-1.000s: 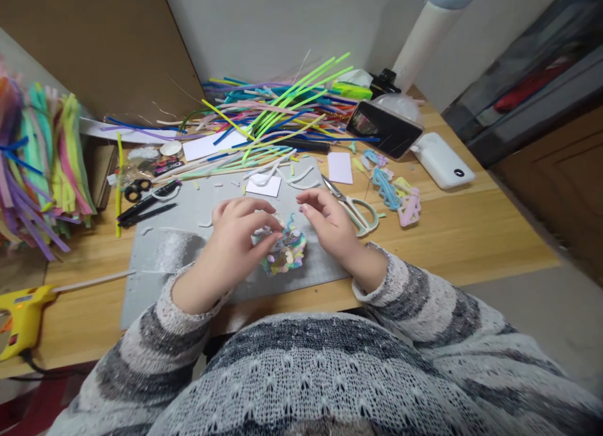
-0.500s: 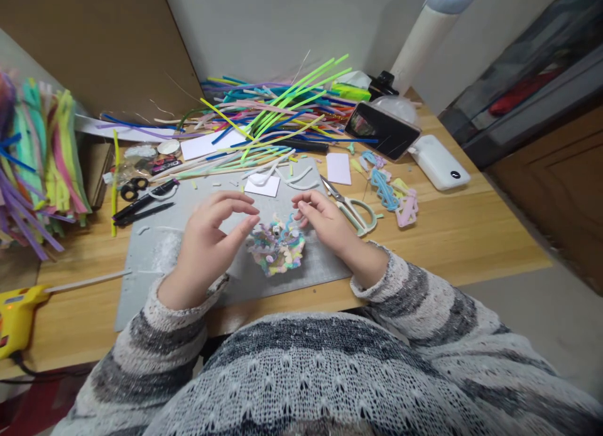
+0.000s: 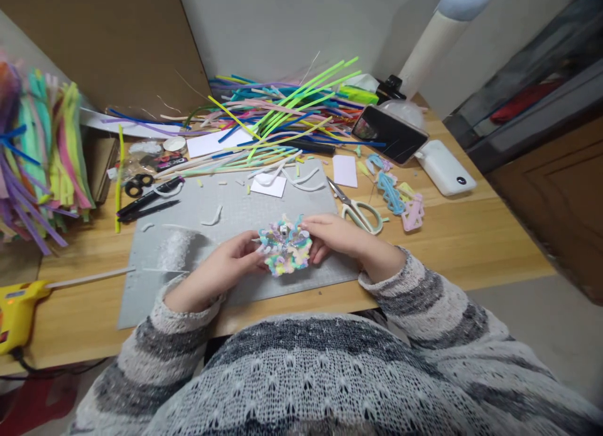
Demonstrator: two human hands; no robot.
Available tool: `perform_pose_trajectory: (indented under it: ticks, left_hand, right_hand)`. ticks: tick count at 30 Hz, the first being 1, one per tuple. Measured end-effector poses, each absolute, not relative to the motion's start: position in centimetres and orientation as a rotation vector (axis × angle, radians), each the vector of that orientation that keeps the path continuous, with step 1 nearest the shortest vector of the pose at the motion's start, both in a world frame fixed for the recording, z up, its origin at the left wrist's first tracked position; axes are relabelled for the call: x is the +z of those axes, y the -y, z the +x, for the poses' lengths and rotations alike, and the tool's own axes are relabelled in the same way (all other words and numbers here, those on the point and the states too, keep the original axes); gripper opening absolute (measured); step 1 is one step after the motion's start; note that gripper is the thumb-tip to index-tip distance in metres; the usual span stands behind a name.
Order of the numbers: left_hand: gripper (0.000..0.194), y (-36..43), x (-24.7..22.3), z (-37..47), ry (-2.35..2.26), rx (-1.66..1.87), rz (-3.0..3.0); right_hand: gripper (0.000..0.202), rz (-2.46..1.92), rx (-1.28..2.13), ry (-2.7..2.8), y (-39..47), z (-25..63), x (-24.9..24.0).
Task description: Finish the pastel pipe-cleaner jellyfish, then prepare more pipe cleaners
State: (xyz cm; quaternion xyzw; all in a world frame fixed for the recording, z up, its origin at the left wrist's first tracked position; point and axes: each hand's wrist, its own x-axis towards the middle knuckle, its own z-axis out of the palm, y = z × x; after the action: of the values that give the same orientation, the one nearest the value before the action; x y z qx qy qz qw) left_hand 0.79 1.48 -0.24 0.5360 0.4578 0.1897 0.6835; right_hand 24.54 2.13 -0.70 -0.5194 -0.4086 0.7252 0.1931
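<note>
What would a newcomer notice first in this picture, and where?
Probably the heap of colourful stems at the table's back. Then the pastel ornament held between the left hand and right hand over the grey mat, and the yellow glue gun at the picture's left edge.

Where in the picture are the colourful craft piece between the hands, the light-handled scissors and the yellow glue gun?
Colourful craft piece (image 3: 286, 249), head view: near its middle.
Light-handled scissors (image 3: 349, 203), head view: metal near the pivot.
Yellow glue gun (image 3: 22, 310), head view: its body.

The left edge crops the yellow glue gun (image 3: 22, 310), and the colourful craft piece (image 3: 287, 254) has blurred details.
</note>
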Motion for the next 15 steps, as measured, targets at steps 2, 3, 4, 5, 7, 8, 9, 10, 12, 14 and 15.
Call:
perform_pose_trajectory:
  ticks: [2, 3, 4, 5, 7, 8, 9, 10, 12, 14, 15]
  left_hand:
    - [0.04, -1.5, -0.2, 0.9, -1.017, 0.475, 1.208]
    - [0.042, -1.6, -0.2, 0.9, -1.021, 0.514, 1.222]
    - [0.043, -1.7, -0.1, 0.9, -1.027, 0.566, 1.241]
    - [0.043, -1.8, 0.0, 0.8, -1.032, 0.621, 1.268]
    - [0.044, -2.1, 0.4, 0.8, -1.038, 0.739, 1.353]
    - [0.043, -2.2, 0.8, 0.8, -1.042, 0.8, 1.409]
    - [0.042, -2.3, 1.2, 0.8, -1.047, 0.857, 1.469]
    - [0.041, -2.4, 1.8, 0.9, -1.05, 0.915, 1.533]
    - [0.037, -2.6, 3.5, 0.9, -1.038, 1.037, 1.672]
    - [0.034, -2.8, 5.6, 0.9, -1.016, 1.144, 1.83]
    - [0.034, -3.0, 6.8, 0.9, -1.026, 1.176, 1.908]
  right_hand:
    - [0.015, -1.358, 2.021, 1.142, -2.1, 24.6, -0.7]
    - [0.015, -1.29, 1.997, 1.153, -2.1, 24.7, -0.8]
    - [0.019, -1.219, 1.957, 1.169, -2.1, 24.8, -0.8]
    - [0.024, -1.151, 1.902, 1.189, -2.1, 24.8, -0.9]
    - [0.033, -1.037, 1.763, 1.242, -2.2, 24.8, -0.8]
    - [0.036, -0.992, 1.678, 1.279, -2.2, 24.8, -0.6]
    - [0.037, -0.951, 1.588, 1.328, -2.3, 24.7, -0.3]
    - [0.038, -0.908, 1.495, 1.388, -2.4, 24.6, 0.2]
    - [0.038, -0.819, 1.298, 1.53, -2.7, 24.5, 1.9]
    - [0.038, -0.744, 1.085, 1.66, -2.9, 24.4, 4.1]
    - [0.038, -0.721, 0.973, 1.713, -3.1, 24.5, 5.4]
